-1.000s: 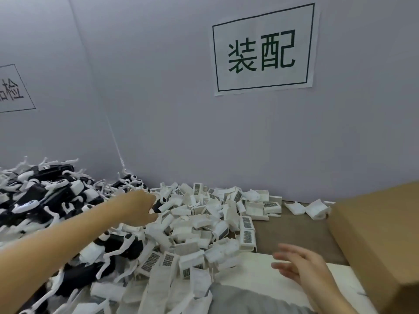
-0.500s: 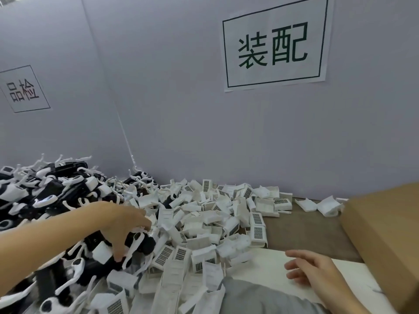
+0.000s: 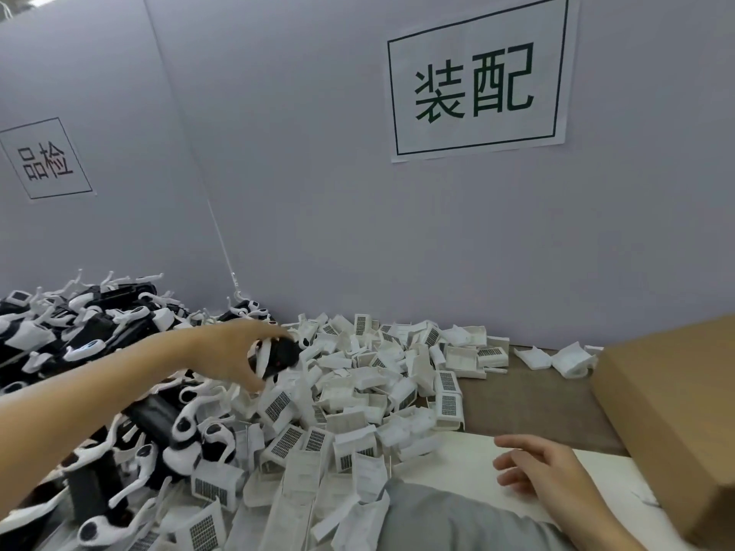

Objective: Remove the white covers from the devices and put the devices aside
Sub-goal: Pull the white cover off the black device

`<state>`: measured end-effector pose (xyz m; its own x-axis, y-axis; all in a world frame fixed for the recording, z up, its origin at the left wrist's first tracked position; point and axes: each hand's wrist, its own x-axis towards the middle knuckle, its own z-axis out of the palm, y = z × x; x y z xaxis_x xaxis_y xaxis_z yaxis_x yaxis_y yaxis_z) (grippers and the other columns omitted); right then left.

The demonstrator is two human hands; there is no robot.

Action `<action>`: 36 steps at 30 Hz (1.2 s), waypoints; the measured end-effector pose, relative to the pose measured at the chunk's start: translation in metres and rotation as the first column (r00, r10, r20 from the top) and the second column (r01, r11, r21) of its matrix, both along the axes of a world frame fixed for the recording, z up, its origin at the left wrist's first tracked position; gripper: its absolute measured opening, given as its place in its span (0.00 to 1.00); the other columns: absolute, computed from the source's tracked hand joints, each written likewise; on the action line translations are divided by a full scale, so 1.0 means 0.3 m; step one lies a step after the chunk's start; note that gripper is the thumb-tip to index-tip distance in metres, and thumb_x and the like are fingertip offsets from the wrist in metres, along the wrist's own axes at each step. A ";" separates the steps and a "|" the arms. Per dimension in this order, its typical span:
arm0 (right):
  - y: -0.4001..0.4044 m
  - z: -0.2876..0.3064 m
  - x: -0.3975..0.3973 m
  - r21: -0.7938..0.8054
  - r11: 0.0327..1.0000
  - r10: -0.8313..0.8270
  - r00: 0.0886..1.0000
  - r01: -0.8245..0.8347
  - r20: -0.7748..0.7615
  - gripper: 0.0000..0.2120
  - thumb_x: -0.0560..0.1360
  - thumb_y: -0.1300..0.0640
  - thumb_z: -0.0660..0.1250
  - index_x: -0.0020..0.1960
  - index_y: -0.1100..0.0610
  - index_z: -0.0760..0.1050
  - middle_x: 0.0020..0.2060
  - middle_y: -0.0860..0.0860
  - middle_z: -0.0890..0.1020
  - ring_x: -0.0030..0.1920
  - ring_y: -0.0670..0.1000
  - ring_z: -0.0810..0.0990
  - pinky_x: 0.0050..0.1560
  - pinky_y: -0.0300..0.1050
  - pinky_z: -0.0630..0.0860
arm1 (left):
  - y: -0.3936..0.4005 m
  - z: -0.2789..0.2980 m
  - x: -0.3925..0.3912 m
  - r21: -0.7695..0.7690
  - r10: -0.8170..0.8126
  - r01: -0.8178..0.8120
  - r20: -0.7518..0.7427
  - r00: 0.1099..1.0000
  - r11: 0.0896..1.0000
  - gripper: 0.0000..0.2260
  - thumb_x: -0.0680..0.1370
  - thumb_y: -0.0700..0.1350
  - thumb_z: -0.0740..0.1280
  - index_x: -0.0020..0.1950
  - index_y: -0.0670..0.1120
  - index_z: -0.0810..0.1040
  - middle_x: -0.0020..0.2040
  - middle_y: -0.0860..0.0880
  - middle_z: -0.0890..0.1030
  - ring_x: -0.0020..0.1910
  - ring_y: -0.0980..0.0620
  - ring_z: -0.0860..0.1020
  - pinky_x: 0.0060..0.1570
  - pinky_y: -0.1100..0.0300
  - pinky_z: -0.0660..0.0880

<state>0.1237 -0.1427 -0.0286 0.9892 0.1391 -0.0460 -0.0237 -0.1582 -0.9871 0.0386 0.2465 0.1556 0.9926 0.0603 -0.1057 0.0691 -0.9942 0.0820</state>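
Note:
My left hand [image 3: 234, 355] reaches over the pile and grips a black device with white trim [image 3: 278, 357], lifted a little above the heap. A big heap of black-and-white devices [image 3: 91, 336] fills the left side of the table. A mound of loose white covers with grilles [image 3: 358, 403] spreads across the middle. My right hand [image 3: 537, 467] hovers low over the white sheet at the lower right, fingers relaxed and holding nothing.
A brown cardboard box [image 3: 676, 403] stands at the right edge. A white sheet [image 3: 469, 459] lies on the brown tabletop [image 3: 529, 399]. Grey partition walls with two paper signs [image 3: 477, 77] close off the back and left. Grey cloth [image 3: 449, 518] lies at the bottom.
My left hand went down into the device pile, closed round one black device and has lifted it up and to the right. My right hand has barely moved.

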 end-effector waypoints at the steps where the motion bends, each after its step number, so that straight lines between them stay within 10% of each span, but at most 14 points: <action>1: -0.001 0.000 0.001 0.007 1.000 -0.002 1.000 0.002 -0.001 0.14 0.79 0.71 0.60 0.48 0.62 0.83 0.36 0.58 0.86 0.34 0.56 0.83 0.37 0.46 0.76 | -0.017 0.003 0.006 -0.068 0.005 0.000 0.063 0.998 0.998 0.32 0.72 0.47 0.76 0.72 0.60 0.68 0.64 0.60 0.75 0.61 0.57 0.74 0.63 0.61 0.70; 9: 0.000 -0.013 0.012 0.027 0.999 0.023 1.000 -0.023 0.006 0.12 0.80 0.70 0.61 0.49 0.61 0.83 0.36 0.58 0.86 0.34 0.55 0.83 0.37 0.45 0.76 | -0.374 -0.088 0.098 -0.626 0.180 0.250 0.540 0.823 0.739 0.27 0.72 0.34 0.73 0.60 0.61 0.73 0.52 0.51 0.80 0.42 0.54 0.80 0.33 0.68 0.77; 16: -0.009 -0.012 0.025 0.173 0.985 -0.006 1.000 0.007 -0.007 0.12 0.81 0.65 0.61 0.50 0.61 0.84 0.39 0.57 0.86 0.37 0.55 0.83 0.37 0.45 0.74 | -0.738 -0.383 0.153 -0.877 0.488 0.400 0.480 0.729 0.266 0.28 0.70 0.36 0.79 0.62 0.61 0.76 0.61 0.55 0.76 0.58 0.59 0.79 0.53 0.64 0.80; 23: -0.013 -0.007 0.050 0.367 0.930 0.019 0.999 -0.004 -0.038 0.23 0.84 0.50 0.54 0.48 0.54 0.87 0.48 0.54 0.87 0.52 0.55 0.83 0.48 0.50 0.74 | -0.846 -0.571 0.185 -0.672 0.137 0.403 0.600 0.788 0.621 0.32 0.69 0.35 0.78 0.62 0.65 0.75 0.71 0.62 0.63 0.71 0.64 0.66 0.69 0.70 0.65; 27: -0.024 -0.007 0.048 0.383 0.919 0.122 0.992 -0.099 -0.038 0.27 0.82 0.40 0.54 0.50 0.55 0.87 0.47 0.58 0.87 0.48 0.53 0.86 0.47 0.49 0.74 | -0.864 -0.593 0.194 -0.596 -0.033 0.445 0.574 0.818 0.668 0.18 0.70 0.47 0.79 0.58 0.62 0.83 0.72 0.68 0.64 0.76 0.69 0.53 0.67 0.80 0.50; 33: -0.022 -0.007 0.041 0.188 0.981 0.017 0.991 -0.042 0.134 0.11 0.81 0.56 0.65 0.48 0.55 0.86 0.40 0.53 0.87 0.39 0.46 0.83 0.39 0.40 0.71 | -0.868 -0.576 0.202 -0.903 0.318 0.418 0.428 0.846 0.101 0.06 0.74 0.41 0.72 0.48 0.51 0.86 0.53 0.51 0.86 0.67 0.52 0.77 0.63 0.54 0.77; 36: -0.021 -0.010 0.045 0.228 0.973 -0.018 0.983 -0.024 0.182 0.09 0.81 0.59 0.66 0.53 0.56 0.84 0.41 0.53 0.88 0.40 0.46 0.83 0.44 0.45 0.73 | -0.854 -0.573 0.221 -0.935 0.516 0.354 0.307 0.800 0.008 0.04 0.77 0.37 0.72 0.48 0.46 0.84 0.45 0.45 0.84 0.52 0.40 0.83 0.56 0.44 0.81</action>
